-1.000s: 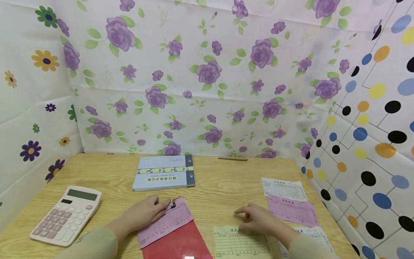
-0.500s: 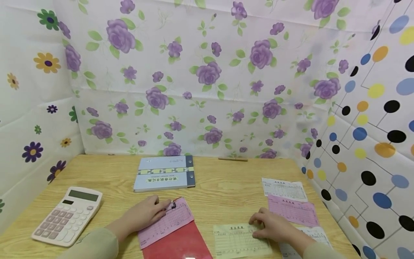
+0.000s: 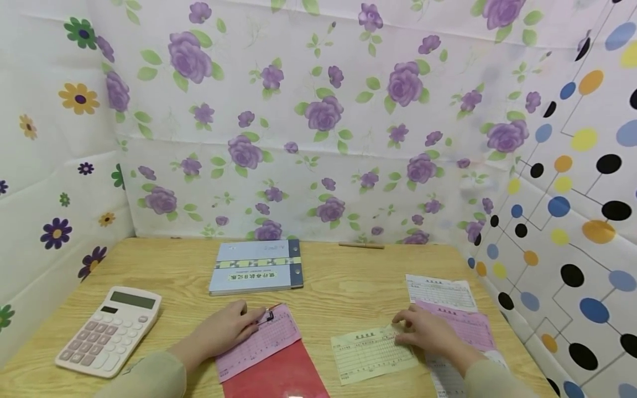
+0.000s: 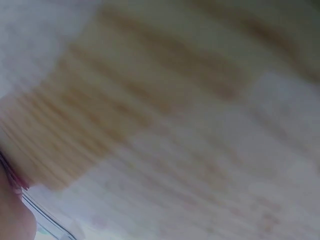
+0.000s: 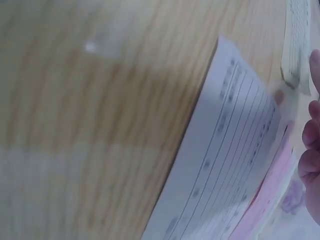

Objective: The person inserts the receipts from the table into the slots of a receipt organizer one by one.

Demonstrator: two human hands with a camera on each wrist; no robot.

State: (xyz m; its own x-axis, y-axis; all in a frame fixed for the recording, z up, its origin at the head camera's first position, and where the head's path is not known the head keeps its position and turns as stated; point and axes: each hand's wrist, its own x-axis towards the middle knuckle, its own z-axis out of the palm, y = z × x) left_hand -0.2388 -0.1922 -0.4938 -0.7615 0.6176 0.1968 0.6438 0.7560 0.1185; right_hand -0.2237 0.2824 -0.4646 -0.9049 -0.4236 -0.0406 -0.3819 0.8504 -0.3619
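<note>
My left hand [image 3: 224, 331] rests on a pink printed slip [image 3: 271, 335], its fingertips beside a small black clip [image 3: 270, 315]. Under the slip lies a red folder [image 3: 276, 373]. On the right, the thumb and fingers of my right hand [image 3: 428, 334] pinch the upper right corner of a pale yellow printed slip [image 3: 370, 356], which lies slightly turned. In the left wrist view only a bit of the left hand [image 4: 15, 215] shows at the lower left. Curled fingers of the right hand [image 5: 311, 150] appear at the right wrist view's edge, below part of the yellow slip [image 5: 297, 45].
Another pink slip [image 3: 468, 326] lies between two white slips, the far one [image 3: 440, 292] and the near one [image 3: 445, 378]. A blue account book [image 3: 256, 276] and a brown pen-like stick [image 3: 361, 245] lie at the back. A calculator [image 3: 109, 331] sits at left.
My right hand has moved right to the yellow slip's corner and taken hold of it. The slip has turned, its right end shifting away from me. The left hand stays put.
</note>
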